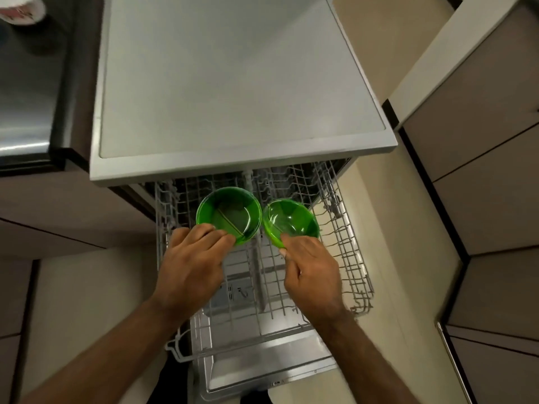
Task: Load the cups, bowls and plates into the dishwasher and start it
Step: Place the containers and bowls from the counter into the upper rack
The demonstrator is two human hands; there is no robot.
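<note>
**TWO GREEN BOWLS AT THE UPPER RACK: LOADING JUST BEGUN**

Count: green translucent bowls, two; hands, two; wire racks plainly in view, one; cups and plates loaded, none seen.

Left green bowl (230, 211): mouth up, over the far left part of the pulled-out upper rack (344, 228). Near rim grasped by the left hand (189, 258), fingers curled over the edge.

Right green bowl (294, 220): tilted, just beside the first, rims close to touching. Near rim pinched by the right hand (309, 269).

Seated on the tines or held just above them: cannot tell.

Dishwasher door (262, 365): dropped open beneath the rack. Grey countertop (233, 83): directly above the machine. Blurred white vessel (22, 8), one, at the far left on a steel surface; possibly a cup awaiting its turn.

Progress, as judged: early. Neither bowl let go yet. Left to do: set both bowls down, fetch the remaining cups, bowls and plates, push the rack in, shut the door, start the cycle.
</note>
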